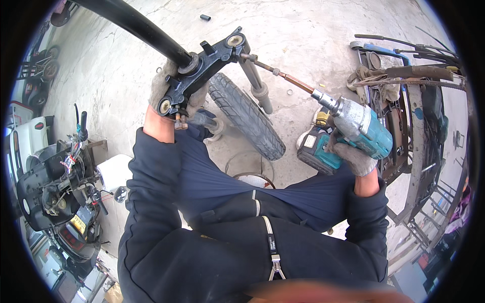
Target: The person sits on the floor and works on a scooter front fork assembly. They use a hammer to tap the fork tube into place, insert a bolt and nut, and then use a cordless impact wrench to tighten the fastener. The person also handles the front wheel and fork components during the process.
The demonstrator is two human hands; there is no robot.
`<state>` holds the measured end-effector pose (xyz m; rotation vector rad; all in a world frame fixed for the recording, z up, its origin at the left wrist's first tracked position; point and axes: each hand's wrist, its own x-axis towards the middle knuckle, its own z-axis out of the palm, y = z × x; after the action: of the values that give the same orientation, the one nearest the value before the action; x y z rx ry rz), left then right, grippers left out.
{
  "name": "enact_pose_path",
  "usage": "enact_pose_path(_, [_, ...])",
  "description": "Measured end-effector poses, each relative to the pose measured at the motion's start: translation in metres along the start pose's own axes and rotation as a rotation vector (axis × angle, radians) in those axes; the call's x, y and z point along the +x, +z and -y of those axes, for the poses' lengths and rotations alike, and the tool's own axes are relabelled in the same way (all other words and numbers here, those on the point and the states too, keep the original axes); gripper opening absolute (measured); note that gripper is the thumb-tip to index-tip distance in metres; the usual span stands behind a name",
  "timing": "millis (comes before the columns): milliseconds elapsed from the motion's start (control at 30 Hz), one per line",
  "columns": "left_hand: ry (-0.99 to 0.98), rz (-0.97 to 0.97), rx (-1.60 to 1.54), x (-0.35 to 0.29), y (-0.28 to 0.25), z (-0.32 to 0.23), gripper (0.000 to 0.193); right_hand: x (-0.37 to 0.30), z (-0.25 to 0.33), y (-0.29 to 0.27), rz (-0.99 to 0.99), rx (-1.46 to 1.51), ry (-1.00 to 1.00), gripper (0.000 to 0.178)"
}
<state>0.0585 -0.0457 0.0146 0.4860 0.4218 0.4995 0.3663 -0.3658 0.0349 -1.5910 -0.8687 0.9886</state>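
Observation:
My left hand (160,87), in a grey work glove, is wrapped round the near end of a black motorcycle fork clamp (211,68). A long black steering stem (146,34) rises from the clamp toward the upper left. Fork tubes (255,83) hang below it. A teal cordless impact wrench (368,129) is gripped in my gloved right hand (356,157). From its chuck a long copper-coloured extension (293,81) reaches to the clamp's far end, its tip at the pinch bolt there. Whether the tip is seated on the bolt, I cannot tell.
A loose tyre (247,118) lies on the concrete floor beneath the clamp. To the right stands a metal rack (414,126) heaped with rods and parts. A parked motorcycle (63,197) is at the left. A small black cylinder (205,17) lies farther off.

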Motion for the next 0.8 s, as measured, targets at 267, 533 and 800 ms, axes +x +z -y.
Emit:
enact_pose_path(267, [-0.021,0.105,0.088,-0.002,-0.004,-0.001,0.062,0.017,-0.001,-0.01,0.085,-0.225,-0.009,0.06])
enact_pose_path(533, [-0.009,0.01,-0.055,-0.003,-0.007,0.001,0.056,0.016,-0.017,-0.012,0.099,-0.571,-0.021,0.054])
enact_pose_path(800, [-0.079,0.139,-0.122,0.002,-0.011,-0.004,0.063,0.013,0.001,-0.012,0.156,-0.845,-0.185,0.052])
